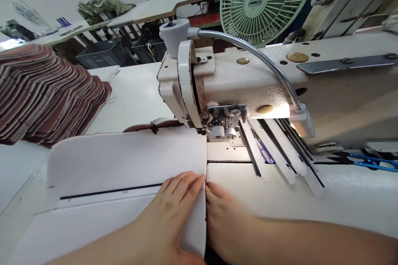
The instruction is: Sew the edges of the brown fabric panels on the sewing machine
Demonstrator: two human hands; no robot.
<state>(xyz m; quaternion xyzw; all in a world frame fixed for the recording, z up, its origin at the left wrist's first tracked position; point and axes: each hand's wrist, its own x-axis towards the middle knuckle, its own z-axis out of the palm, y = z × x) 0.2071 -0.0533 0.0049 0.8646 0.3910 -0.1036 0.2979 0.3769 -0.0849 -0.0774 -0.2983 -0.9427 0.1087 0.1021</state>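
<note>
A large white padded panel (124, 149) lies under the sewing machine's head (214, 122), its right edge in line with the needle area. My left hand (171, 203) rests flat on it near that edge, fingers stretched forward and thumb apart. At the same edge, my right hand (226, 219) is closed on the panel, its fingertips partly hidden and almost meeting my left fingers. A black strip (112, 191) runs across the panel toward my left fingers. Behind the panel, a brown piece (161, 123) shows along its far edge.
Brown layered pieces (52, 91) are piled at the left. Right of the needle lie white and black strips (280, 153), a purple thread snipper (264, 151) and blue-handled scissors (370, 160). A lamp (301, 120) hangs from a flexible neck. Behind the machine stands a green fan (258, 2).
</note>
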